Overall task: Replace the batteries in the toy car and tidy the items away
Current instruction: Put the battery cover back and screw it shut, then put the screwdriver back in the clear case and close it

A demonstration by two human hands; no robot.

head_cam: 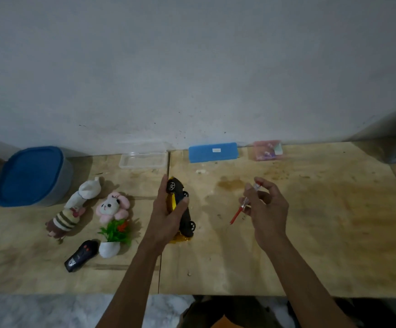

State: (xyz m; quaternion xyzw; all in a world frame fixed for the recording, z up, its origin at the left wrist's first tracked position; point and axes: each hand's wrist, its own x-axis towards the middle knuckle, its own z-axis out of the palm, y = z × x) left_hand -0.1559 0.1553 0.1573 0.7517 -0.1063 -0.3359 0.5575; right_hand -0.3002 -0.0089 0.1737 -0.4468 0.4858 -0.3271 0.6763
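A yellow toy car [184, 216] with a black underside and black wheels is tipped on its side at the middle of the wooden table [322, 221]. My left hand [166, 214] grips it, thumb across the underside. To the right, my right hand [266, 209] pinches a red-tipped screwdriver [242, 208] with a clear handle, its tip pointing down and left, a short way from the car. A black remote control [81, 255] lies at the front left.
A blue-lidded tub [30, 176] stands at the far left. Two plush toys [85, 204] and a small potted plastic plant [114, 237] lie left of the car. Along the wall sit a clear open case [142, 159], a blue case [213, 152] and a pink box [267, 150].
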